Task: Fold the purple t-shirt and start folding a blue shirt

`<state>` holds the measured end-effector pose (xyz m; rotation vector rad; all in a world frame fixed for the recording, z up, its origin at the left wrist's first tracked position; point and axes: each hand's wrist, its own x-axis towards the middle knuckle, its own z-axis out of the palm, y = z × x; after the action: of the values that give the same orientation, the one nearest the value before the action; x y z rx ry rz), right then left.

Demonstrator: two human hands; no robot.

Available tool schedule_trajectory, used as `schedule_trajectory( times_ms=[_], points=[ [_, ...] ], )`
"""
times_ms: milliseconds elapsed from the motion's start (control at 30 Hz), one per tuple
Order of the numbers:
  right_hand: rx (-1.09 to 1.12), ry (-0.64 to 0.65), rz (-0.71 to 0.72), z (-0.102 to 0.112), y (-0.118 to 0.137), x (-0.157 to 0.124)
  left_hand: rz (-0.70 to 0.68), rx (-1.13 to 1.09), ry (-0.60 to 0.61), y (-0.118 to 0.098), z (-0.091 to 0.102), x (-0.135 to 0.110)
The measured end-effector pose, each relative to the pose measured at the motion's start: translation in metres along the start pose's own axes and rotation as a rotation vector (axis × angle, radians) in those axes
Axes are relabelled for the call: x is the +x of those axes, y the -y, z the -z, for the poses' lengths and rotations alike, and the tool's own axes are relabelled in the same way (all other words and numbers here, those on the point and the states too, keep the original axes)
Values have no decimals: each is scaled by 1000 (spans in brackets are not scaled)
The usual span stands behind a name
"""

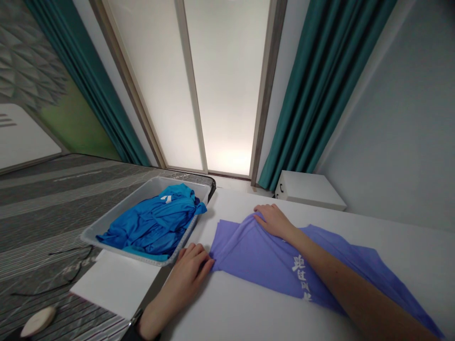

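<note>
Grey plastic tray (142,208) at centre left holds a bunched bright-blue garment (149,225).
Right hand (273,221) seems to pinch the purple printed shirt (270,270); left hand (190,270), loosely curled, rests against its edge, gripping nothing.

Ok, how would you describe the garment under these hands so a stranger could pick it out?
On the white table below the frosted window, find the purple shirt touched by the person's left hand and right hand. White Chinese characters are printed on it, and unlike the bright blue garment bunched in the grey tray beside it, it lies flat.
</note>
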<state>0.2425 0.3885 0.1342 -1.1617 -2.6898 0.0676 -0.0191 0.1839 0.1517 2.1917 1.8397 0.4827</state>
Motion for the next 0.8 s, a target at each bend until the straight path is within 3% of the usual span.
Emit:
schedule_trajectory(
  times_ms=[133, 267, 400, 600, 800],
  points=[
    [-5, -10, -5, -4, -6, 0, 45, 15, -46, 3, -3, 2],
    [16, -45, 50, -5, -3, -1, -37, -149, -103, -8, 4, 1],
    [56, -51, 73, -4, -5, 0, -82, -216, -52, -14, 3, 2],
    [6, -31, 20, -5, -6, 2, -59, -218, -15, -2, -10, 9],
    [-32, -44, -50, 0, -5, -3, -61, -170, -17, -6, -6, 13]
  ],
)
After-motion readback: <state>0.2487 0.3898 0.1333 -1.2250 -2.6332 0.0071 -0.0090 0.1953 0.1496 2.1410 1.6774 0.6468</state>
